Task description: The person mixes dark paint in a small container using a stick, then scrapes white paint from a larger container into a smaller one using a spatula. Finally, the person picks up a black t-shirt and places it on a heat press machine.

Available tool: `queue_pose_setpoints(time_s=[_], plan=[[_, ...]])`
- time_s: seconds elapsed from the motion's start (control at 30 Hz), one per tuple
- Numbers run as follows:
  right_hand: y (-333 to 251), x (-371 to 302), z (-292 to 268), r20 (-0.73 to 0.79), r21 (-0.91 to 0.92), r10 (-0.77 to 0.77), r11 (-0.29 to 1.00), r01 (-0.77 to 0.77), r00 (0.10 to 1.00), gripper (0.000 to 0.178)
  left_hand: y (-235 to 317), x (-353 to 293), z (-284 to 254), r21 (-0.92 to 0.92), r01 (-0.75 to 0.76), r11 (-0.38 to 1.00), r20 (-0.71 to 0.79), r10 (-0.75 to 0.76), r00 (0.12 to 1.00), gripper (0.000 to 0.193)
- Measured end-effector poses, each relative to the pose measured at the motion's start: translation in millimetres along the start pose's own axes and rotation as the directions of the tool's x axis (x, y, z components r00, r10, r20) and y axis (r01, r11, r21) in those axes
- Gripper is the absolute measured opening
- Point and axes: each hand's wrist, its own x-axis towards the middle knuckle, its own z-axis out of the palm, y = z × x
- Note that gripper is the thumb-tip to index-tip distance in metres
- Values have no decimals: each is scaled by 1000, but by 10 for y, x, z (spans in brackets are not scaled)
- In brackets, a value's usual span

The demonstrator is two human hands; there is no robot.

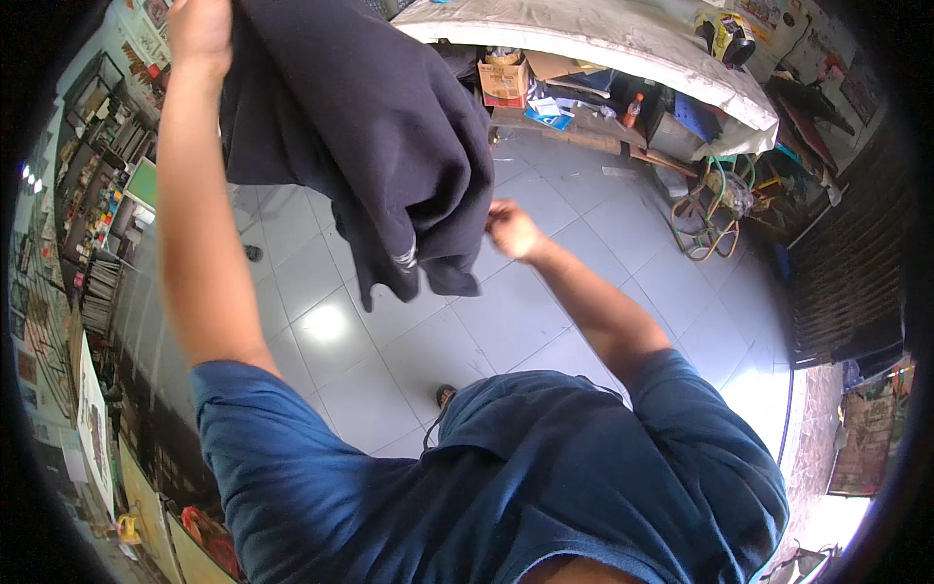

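Observation:
A large black cloth garment (389,117) hangs in loose folds in front of me, above the tiled floor. A small pale mark shows near its lower edge. My left hand (201,37) is raised high at the upper left, closed around the garment's left side; part of this hand is cut off by the top of the picture. Lower down, my right hand (514,232) has its fingers curled together against the garment's right edge. Slight blur softens this hand, and its fingertips are partly hidden by the cloth.
At the far side stands a table (584,39) with a pale cover. Beneath it are a cardboard box (504,84), a bottle (633,110) and loose papers. A coiled hose (718,209) lies to the right. Crowded shelves (102,209) line the left wall.

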Motion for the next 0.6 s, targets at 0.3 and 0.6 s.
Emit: queue_pose_setpoints(time_s=[0.3, 0.6], plan=[[-77, -596, -406, -16, 140, -7, 990, 9, 1000, 25, -228, -193, 108, -676, 364, 640, -145, -600, 787, 28], [-2194, -1054, -2144, -497, -828, -460, 505, -244, 736, 29, -1018, 18, -226, -32, 352, 935, 495, -291, 819, 32]])
